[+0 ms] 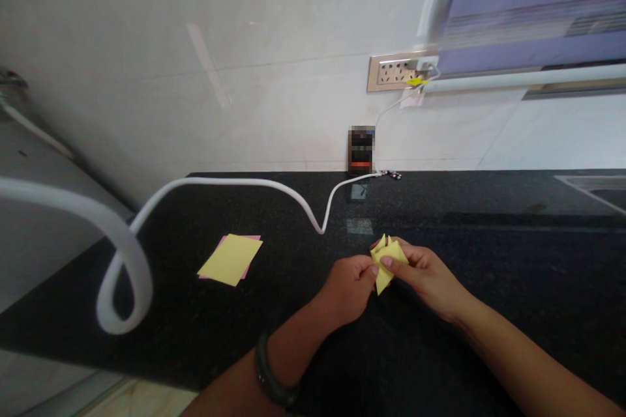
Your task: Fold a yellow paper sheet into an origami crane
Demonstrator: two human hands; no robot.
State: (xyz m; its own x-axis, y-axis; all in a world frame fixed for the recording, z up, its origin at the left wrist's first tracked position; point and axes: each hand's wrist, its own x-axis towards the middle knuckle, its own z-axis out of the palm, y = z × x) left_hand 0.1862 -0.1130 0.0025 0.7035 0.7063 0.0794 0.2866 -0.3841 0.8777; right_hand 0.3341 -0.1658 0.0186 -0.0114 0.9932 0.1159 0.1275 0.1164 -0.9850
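A small piece of folded yellow paper [390, 257] with pointed corners is held just above the dark countertop. My left hand [348, 287] pinches its left edge between thumb and fingers. On the other side, my right hand [419, 272] grips it with the thumb pressed on the front; the fingers behind are mostly hidden. Two of the paper's points stick up at the top, and one points down. Off to the left, a flat yellow sheet [229, 259] lies over a pink sheet [253, 239] that shows only at its edges.
A thick white cable [254, 182] loops across the left of the black countertop [161, 313]. Against the tiled wall stands a phone-like device [361, 150], near a wall socket [391, 71] with a charger plugged in. A sink edge [587, 190] shows at the right.
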